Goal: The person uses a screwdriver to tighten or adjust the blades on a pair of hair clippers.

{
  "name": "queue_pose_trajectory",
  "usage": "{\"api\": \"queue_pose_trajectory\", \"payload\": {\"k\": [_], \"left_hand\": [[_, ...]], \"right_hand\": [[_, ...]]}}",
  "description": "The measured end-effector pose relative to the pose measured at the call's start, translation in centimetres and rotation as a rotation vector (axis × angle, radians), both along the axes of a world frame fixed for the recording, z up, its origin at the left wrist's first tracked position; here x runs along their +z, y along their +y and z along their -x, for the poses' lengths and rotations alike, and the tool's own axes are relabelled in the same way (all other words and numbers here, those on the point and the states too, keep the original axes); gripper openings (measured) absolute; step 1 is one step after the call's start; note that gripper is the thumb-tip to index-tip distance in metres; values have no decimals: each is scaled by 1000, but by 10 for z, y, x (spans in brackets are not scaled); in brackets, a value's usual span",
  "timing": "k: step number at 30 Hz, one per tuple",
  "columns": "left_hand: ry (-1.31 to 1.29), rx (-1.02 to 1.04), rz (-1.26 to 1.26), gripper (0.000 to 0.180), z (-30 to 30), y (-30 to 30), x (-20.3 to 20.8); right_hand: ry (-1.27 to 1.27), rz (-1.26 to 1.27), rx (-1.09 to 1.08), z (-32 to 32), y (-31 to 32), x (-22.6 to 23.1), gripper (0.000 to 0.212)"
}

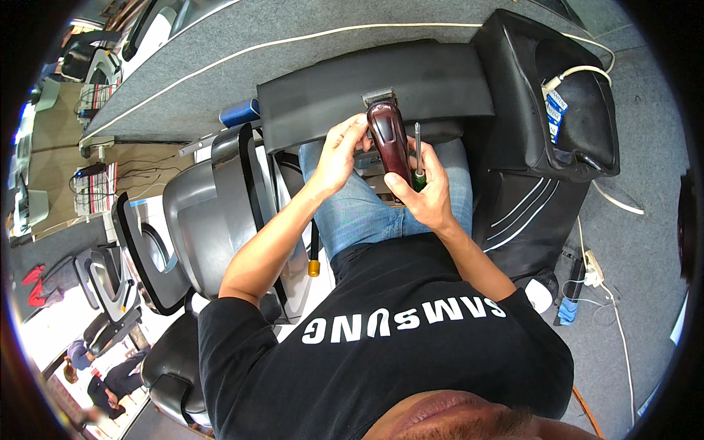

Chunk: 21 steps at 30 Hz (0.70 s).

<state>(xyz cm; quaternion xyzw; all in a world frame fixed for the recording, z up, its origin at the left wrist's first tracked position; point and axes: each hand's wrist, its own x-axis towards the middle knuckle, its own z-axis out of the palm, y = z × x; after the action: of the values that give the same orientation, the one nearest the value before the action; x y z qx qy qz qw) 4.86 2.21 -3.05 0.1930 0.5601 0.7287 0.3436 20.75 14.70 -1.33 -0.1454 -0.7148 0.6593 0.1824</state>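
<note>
Head view, clipper (389,141): glossy maroon shell, rounded!
Right hand (431,192): gripping clipper, plus slim green-handled screwdriver (419,178)!
Left hand (340,152): curled beside clipper, hold unclear.

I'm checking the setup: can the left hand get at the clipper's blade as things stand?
Probably yes: the left hand is beside the clipper, the right hand grips lower down, and nothing appears to cover the blade.

I sit in what looks like a barbershop: several black, padded salon chairs (196,213) stand to my left, and my right hand (433,192) holds a glossy dark-red hair clipper (387,139).
</note>
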Motion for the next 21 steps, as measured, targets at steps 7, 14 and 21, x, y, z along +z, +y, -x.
{"api": "queue_pose_trajectory", "payload": {"k": [7,14,21], "left_hand": [[-253,-74,-202,35,5,-2,-7],[-235,-76,-50,46,6,-1,-2],[-280,-24,-46,65,-5,11,12]], "right_hand": [[9,-181,-9,2,0,-7,69],[-47,186,-5,4,-3,5,65],[-103,426,57,-1,-2,18,61]]}}
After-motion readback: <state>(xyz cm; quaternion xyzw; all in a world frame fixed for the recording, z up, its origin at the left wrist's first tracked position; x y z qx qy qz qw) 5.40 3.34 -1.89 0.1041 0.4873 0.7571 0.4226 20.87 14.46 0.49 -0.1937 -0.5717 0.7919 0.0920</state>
